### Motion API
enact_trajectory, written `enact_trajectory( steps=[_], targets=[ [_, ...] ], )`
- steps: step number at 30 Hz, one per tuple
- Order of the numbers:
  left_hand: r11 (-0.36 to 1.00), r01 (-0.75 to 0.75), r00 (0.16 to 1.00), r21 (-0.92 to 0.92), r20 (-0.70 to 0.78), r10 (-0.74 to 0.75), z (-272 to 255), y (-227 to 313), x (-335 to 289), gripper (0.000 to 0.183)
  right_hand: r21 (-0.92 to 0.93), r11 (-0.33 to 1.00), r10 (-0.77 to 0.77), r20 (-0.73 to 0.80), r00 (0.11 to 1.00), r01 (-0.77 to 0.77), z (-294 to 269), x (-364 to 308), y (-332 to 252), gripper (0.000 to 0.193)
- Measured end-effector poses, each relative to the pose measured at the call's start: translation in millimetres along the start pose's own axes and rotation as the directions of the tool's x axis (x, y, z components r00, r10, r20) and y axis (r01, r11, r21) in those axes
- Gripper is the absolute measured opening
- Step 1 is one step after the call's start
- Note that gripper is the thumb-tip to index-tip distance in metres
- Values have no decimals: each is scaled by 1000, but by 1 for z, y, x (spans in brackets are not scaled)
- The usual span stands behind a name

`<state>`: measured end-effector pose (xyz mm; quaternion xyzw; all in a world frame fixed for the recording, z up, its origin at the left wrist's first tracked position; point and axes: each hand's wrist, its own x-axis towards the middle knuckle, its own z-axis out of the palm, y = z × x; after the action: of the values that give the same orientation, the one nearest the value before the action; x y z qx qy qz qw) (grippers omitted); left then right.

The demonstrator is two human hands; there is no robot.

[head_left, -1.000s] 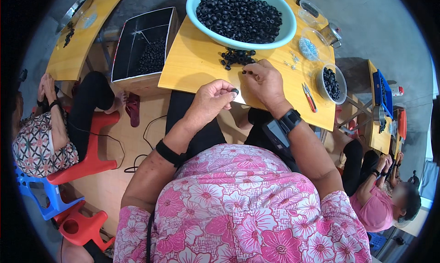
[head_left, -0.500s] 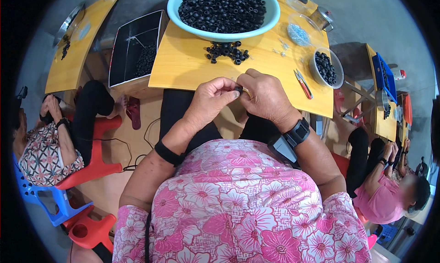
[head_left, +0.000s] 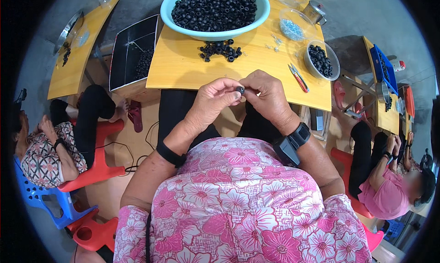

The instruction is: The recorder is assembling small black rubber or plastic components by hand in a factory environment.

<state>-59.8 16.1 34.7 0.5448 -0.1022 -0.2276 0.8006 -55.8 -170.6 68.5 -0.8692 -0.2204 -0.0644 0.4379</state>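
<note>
Just past the table's front edge, my left hand [head_left: 217,98] pinches a small round black part [head_left: 240,89] with a hole between thumb and index finger. My right hand [head_left: 265,95] is right beside it, thumb and fingertips pressed together against or close to the part. Whatever those right fingertips hold is too small to make out. Beyond my hands lies a loose heap of similar black parts [head_left: 221,50]. Behind that heap, a turquoise basin [head_left: 215,33] is piled full of them.
On the right of the yellow table [head_left: 183,75] are red-handled snips [head_left: 299,78], a clear tub [head_left: 336,63] of black parts, a clear bowl [head_left: 293,30] of tiny bluish pieces and a metal mug [head_left: 314,13]. An open box [head_left: 133,54] stands left. Other people sit at both sides.
My right hand has turned and its fingers have drawn slightly away from the black part, which shows more now. The left hand keeps its pinch. The view has shifted slightly.
</note>
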Motion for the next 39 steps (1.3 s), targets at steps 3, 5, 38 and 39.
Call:
enact_trajectory(
  steps=[3,5,38,39],
  targets=[
    [986,-91,996,137,-13,94,3,1,0,18,-66,996,-55,0,998,55,1,0,-1,18],
    [979,-101,994,175,-30,108,3,-1,-1,19,-83,995,-53,5,999,54,2,1,-2,17],
    [998,-27,997,-56,-73,23,-6,-8,-2,21,630,645,436,163,885,-433,11,-8,10,16],
    [1000,-19,997,-23,-81,17,-6,-8,-1,20,606,673,420,159,893,-424,10,-8,9,16]
  ],
)
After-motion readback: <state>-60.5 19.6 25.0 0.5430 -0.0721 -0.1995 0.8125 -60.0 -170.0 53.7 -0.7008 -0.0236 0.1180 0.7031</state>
